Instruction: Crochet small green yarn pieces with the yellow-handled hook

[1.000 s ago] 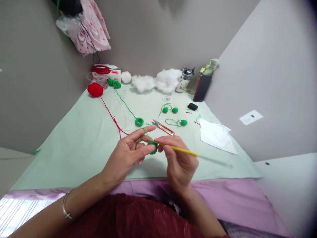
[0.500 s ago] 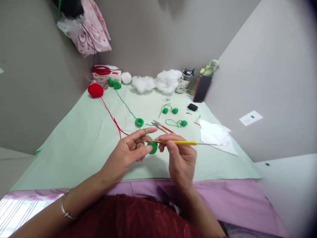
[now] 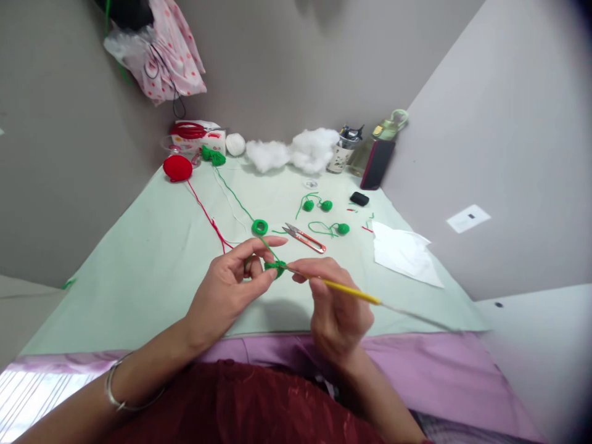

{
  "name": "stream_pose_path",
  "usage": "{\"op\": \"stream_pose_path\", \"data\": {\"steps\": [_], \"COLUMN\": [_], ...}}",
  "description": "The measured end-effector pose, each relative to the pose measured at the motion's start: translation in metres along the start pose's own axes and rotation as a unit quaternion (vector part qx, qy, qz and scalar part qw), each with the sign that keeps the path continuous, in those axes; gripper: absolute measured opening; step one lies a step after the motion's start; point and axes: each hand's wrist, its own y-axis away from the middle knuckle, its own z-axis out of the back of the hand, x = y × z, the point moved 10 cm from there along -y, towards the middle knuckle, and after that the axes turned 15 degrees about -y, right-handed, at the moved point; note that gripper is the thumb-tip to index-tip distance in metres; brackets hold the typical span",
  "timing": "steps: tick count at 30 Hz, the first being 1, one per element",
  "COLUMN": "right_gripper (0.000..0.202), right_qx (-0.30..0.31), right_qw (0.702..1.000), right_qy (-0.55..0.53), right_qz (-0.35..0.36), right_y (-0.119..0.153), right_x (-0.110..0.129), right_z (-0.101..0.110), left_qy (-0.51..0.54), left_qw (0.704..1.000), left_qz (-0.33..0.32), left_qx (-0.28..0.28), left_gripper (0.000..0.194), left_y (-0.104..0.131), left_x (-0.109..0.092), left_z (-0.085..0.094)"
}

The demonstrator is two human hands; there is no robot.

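Observation:
Between thumb and fingers, my left hand (image 3: 235,277) pinches a small green crocheted piece (image 3: 275,268), its index finger stretched out above with green yarn running by it. My right hand (image 3: 340,302) is closed on a crochet hook with a yellow handle (image 3: 354,291); the hook's tip meets the green piece. The yarn leads up to a green ring-shaped coil (image 3: 259,227). Just behind my hands lie orange thread snips (image 3: 305,238). Small green crocheted balls (image 3: 327,205) with yarn tails rest farther back.
Red yarn ball (image 3: 177,168), green yarn bundle (image 3: 213,155) and white yarn ball (image 3: 235,145) sit at the back left. White stuffing (image 3: 314,151), a pen cup (image 3: 341,154), a phone (image 3: 378,164) and a bottle (image 3: 391,128) line the back. White paper (image 3: 407,256) lies right.
The green piece has tilted and shows less of its face. The hook's handle end has swung down and to the right, with my right hand turned slightly, uncovering more of the snips.

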Motion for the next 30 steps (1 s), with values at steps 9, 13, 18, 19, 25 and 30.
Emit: {"op": "stream_pose_path", "data": {"steps": [9,13,18,19,25,30], "right_gripper": [0.029,0.023,0.018,0.02,0.038,0.021], "right_qx": [0.019,-0.088,-0.047,-0.043,0.011,-0.093], "right_qw": [0.986,0.989,0.99,0.993,0.992,0.99], "right_qy": [0.121,-0.104,-0.115,-0.095,0.084,-0.083], "right_qz": [0.113,-0.06,-0.068,-0.059,0.097,-0.058], "right_y": [0.011,-0.001,-0.007,-0.006,0.006,-0.003], "right_x": [0.011,-0.02,-0.022,-0.02,0.009,-0.02], "right_z": [-0.01,0.013,0.0,-0.001,-0.012,0.016], "left_qy": [0.207,0.225,0.162,0.151,0.222,0.275], "left_qw": [0.962,0.964,0.983,0.986,0.965,0.947], "left_qz": [0.138,0.11,0.05,0.047,0.111,0.137], "left_qx": [0.109,0.086,0.067,0.054,0.086,0.09], "left_gripper": [0.046,0.037,0.04,0.041,0.046,0.027], "left_y": [0.0,-0.005,-0.004,-0.003,-0.002,-0.005], "left_x": [0.018,0.012,0.003,0.003,0.012,0.015], "left_z": [-0.027,-0.019,-0.019,-0.018,-0.027,-0.025]}}
